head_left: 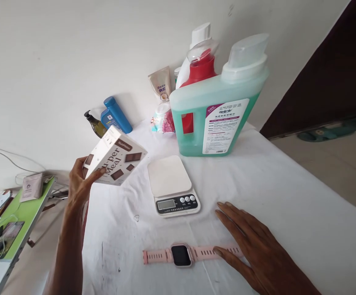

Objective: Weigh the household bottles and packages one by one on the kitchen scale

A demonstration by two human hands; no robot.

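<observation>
My left hand (81, 180) grips a white box printed "Su-per Meal" (121, 157) with brown squares on it, tilted and held at the left of the table. My right hand (251, 241) is flat with its fingers stretched out, over the end of a pink smartwatch's strap. That smartwatch (181, 255) lies unrolled near the front, its screen dark. Between my hands sits a white kitchen scale (170, 178) with a bare platform. Its small display looks blank, and buttons are beside it.
A large jug of green liquid (217, 119) stands behind the scale, with a red bottle (201, 67) partly hidden behind it. A blue bottle (116, 114) and a Rejoice tube (161, 84) are near the wall. A green-topped table (27, 215) with clutter is at the left.
</observation>
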